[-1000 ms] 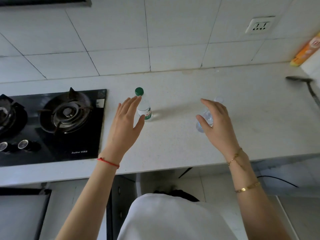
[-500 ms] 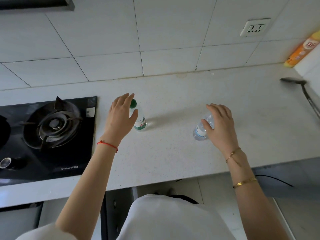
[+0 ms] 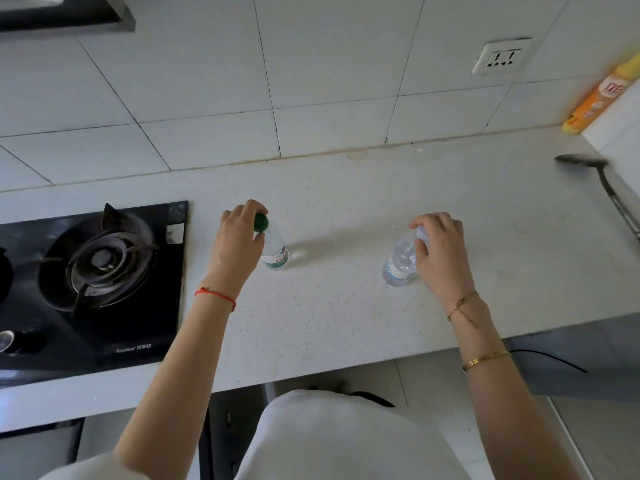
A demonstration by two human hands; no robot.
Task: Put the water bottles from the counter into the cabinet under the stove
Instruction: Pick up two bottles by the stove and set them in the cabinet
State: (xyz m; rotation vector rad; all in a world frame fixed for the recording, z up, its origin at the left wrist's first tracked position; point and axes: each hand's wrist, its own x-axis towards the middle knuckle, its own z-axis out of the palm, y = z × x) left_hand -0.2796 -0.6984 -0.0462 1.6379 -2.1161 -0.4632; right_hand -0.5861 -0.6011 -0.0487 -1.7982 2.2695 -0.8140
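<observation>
Two small clear water bottles stand upright on the white counter (image 3: 329,306). The green-capped bottle (image 3: 275,252) is just right of the stove, and my left hand (image 3: 239,244) is closed around its cap and neck. The white-capped bottle (image 3: 400,263) with a blue label stands further right; my right hand (image 3: 441,251) grips its top from the right side. Both bottles rest on the counter. The cabinet under the stove (image 3: 38,448) shows only as a dark strip at the lower left.
A black gas stove (image 3: 93,282) is set into the counter at the left. A metal ladle (image 3: 602,181) lies at the far right, with an orange box (image 3: 602,95) leaning on the tiled wall. A wall socket (image 3: 500,57) sits above. A black cable (image 3: 550,358) hangs below the counter edge.
Both hands have gone from open beside the bottles to closed on their tops. The view has shifted so the counter appears lower and the stove further left.
</observation>
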